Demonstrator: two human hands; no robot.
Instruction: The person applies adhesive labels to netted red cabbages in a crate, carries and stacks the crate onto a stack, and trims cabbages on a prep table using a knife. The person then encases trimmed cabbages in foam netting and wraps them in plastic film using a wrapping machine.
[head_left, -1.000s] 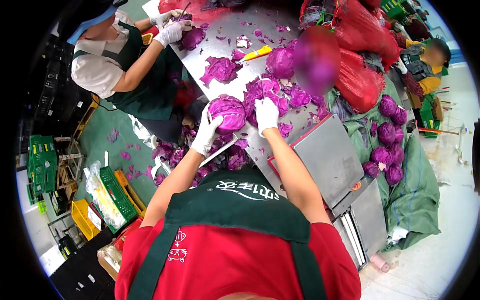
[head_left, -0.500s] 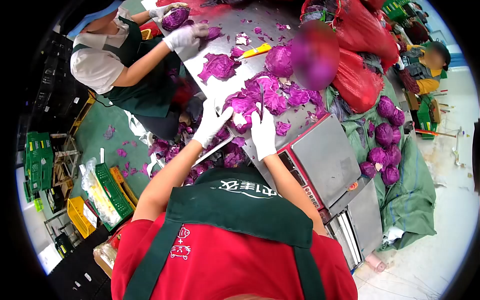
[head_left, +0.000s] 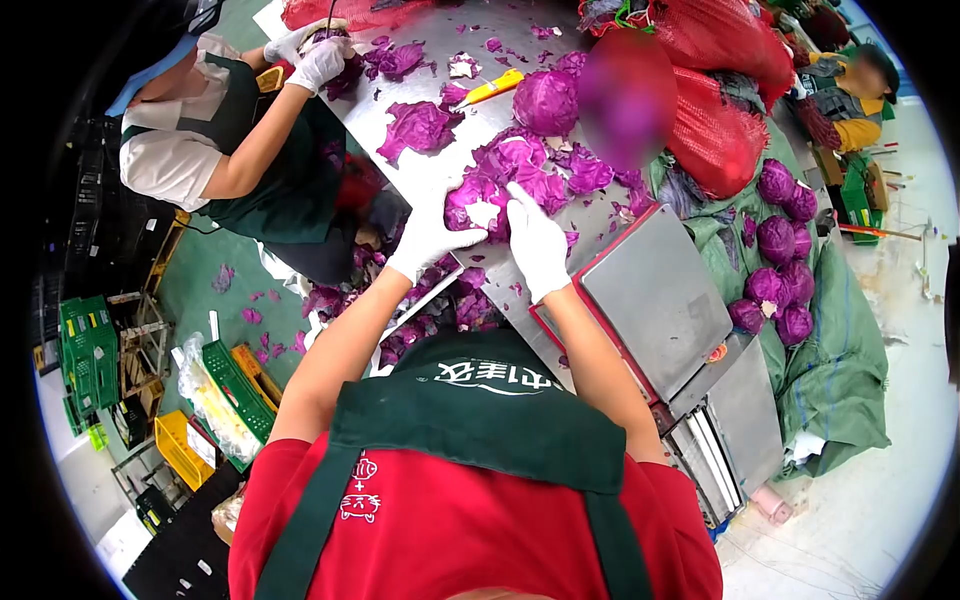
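Observation:
A red cabbage [head_left: 470, 201] with a pale patch sits among loose purple leaves [head_left: 522, 160] on the metal table [head_left: 382, 128]. My gloved left hand [head_left: 436, 236] grips its left side, thumb across the near side. Close by on the right is my gloved right hand [head_left: 537, 242], fingers bent toward the cabbage; what it holds is hidden. Beyond them lie a yellow-handled cutter [head_left: 495, 87] and another cabbage [head_left: 546, 103].
A co-worker [head_left: 235, 150] at the left handles a cabbage. Red mesh sacks [head_left: 715, 135] lie at the upper right. A metal scale [head_left: 655, 300] stands right of my hands. Leaves fill a container [head_left: 470, 305] below the table edge.
My left hand has closed in on the cabbage, which now shows its pale patch. The blade seen earlier at my right hand is no longer visible. The co-worker's hands have come together.

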